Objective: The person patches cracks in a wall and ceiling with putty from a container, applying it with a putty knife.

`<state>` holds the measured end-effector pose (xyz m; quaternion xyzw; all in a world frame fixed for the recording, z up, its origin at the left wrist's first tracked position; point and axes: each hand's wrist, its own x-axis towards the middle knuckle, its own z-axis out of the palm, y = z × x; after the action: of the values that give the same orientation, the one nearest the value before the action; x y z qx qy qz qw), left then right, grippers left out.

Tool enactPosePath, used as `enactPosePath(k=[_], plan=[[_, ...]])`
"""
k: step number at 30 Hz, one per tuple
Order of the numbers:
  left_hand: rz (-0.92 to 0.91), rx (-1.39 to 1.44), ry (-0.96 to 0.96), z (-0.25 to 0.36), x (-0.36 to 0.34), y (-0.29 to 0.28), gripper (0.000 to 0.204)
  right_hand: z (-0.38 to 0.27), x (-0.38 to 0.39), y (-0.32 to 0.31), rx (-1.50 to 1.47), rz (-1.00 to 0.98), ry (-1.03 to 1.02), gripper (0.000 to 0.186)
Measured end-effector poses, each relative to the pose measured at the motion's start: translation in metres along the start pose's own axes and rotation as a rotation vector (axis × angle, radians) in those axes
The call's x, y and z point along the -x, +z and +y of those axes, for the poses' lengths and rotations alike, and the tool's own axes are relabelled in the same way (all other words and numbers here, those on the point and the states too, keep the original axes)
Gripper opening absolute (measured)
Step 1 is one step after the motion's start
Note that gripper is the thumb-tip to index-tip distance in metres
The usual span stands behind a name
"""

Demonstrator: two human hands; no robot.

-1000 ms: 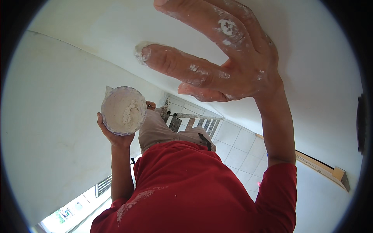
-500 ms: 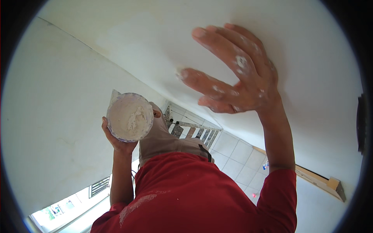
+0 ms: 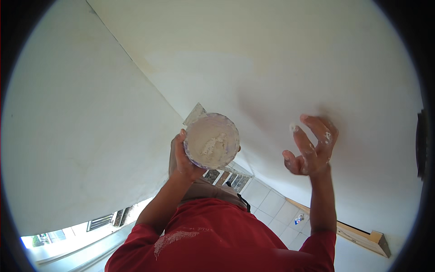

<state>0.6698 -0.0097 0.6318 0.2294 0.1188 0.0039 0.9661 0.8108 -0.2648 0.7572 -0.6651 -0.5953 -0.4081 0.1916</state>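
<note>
My left hand [image 3: 185,161] is wrapped round the side of a round tub [image 3: 235,129], held in front of my body. Inside lies off-white filler paste [image 3: 214,146], heaped a little in the middle. A flat, paste-smeared scraper blade [image 3: 195,114] sticks out past the tub's far left rim. Off to the right, my right hand [image 3: 316,149] holds nothing, with its fingers bent and apart. White paste clings to its index fingertip, and flecks dot the knuckles. It is close to the pale wall [image 3: 272,68]; I cannot tell whether it touches.
Another pale wall [image 3: 86,127] meets the first in a corner seam. Below stand the steps of a paint-spattered ladder [image 3: 231,179] above a tiled floor [image 3: 272,201]. A wooden frame piece [image 3: 362,238] is at lower right, a window opening [image 3: 59,238] at lower left.
The tub, in my left hand, has moved right toward the middle. My right hand has drawn back, down and to the right. More of the scraper blade shows.
</note>
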Motion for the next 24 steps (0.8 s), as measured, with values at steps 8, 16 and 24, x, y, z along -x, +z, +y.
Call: enactPosePath(k=[8, 16, 24], plan=[[-0.007, -0.059, -0.048, -0.012, -0.004, -0.008, 0.08, -0.088, -0.044, 0.063, -0.585, -0.562, 0.838, 0.046], [-0.071, -0.074, -0.001, -0.018, -0.008, -0.014, 0.065, -0.102, -0.043, 0.108, -0.334, -0.905, 0.827, 0.045], [-0.05, 0.073, -0.039, -0.018, -0.006, -0.018, 0.063, -0.084, -0.044, 0.085, -0.406, -0.867, 0.867, 0.04]])
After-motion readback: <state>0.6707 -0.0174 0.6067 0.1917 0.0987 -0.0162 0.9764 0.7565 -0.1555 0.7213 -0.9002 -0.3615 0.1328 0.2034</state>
